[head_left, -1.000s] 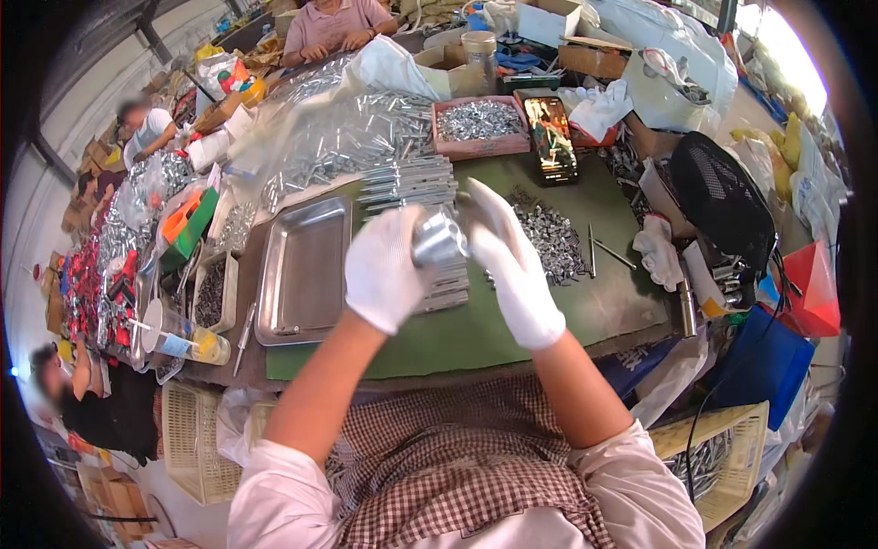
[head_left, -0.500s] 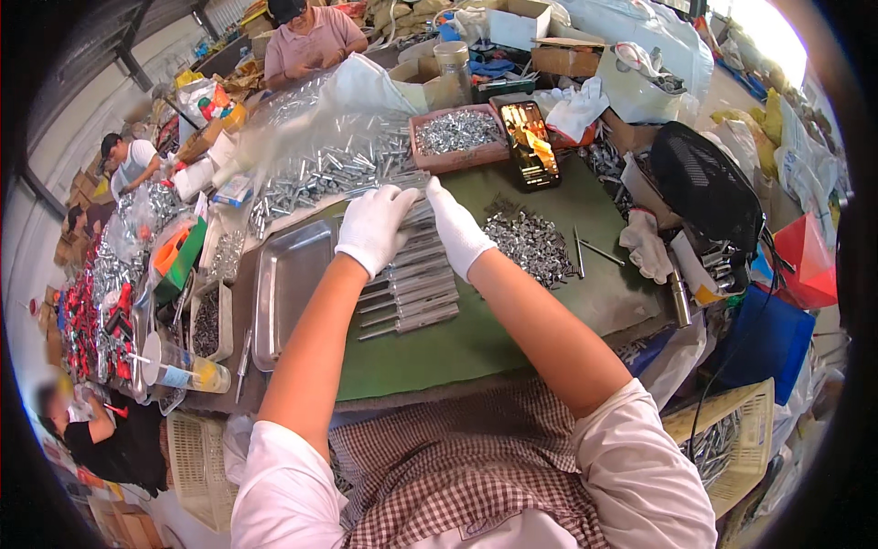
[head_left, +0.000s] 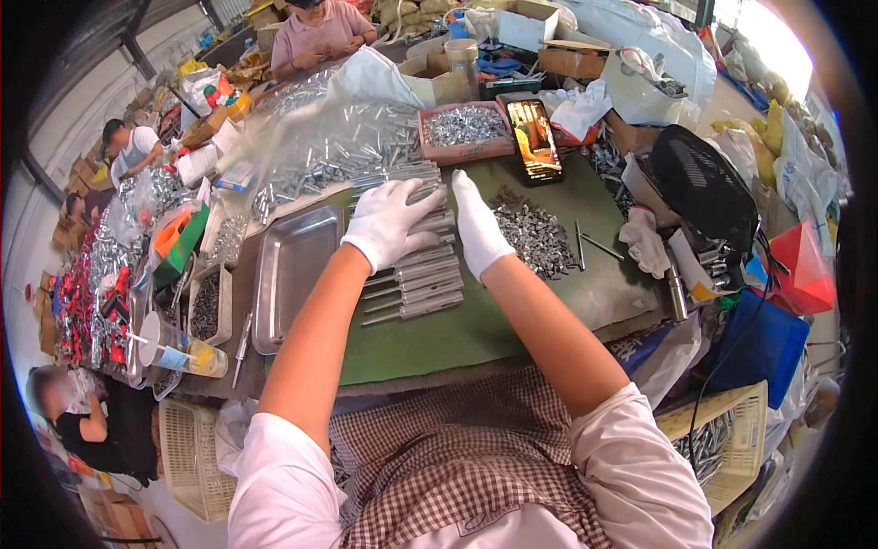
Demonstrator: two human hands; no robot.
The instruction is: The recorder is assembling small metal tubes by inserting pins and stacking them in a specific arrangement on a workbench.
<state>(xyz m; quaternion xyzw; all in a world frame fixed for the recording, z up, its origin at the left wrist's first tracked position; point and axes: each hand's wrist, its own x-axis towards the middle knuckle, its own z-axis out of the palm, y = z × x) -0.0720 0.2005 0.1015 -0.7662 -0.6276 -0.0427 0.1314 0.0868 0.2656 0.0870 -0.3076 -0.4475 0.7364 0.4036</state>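
A row of slim metal rods [head_left: 422,291] lies side by side on the green mat [head_left: 402,352]. Each near rod has a thick silvery barrel and a thinner left end. My left hand [head_left: 391,222], in a white glove, lies palm down over the middle of the row with its fingers spread. Held on edge by the right ends of the rods is my gloved right hand [head_left: 477,222], its fingers straight and nothing seen in them. A heap of small metal parts [head_left: 538,240] sits just right of it. Two loose rods [head_left: 602,246] lie beyond the heap.
Left of the row stands a shallow steel tray [head_left: 265,293]. Behind are a pink bin of small parts [head_left: 466,126], a propped phone [head_left: 532,137] and a plastic-covered pile of metal tubes [head_left: 338,137]. A drink cup [head_left: 187,352] stands at the left edge. Co-workers sit farther off.
My right hand has moved right, away from my left hand, and the gap between them is wider. My left fingers have spread out over the rods.
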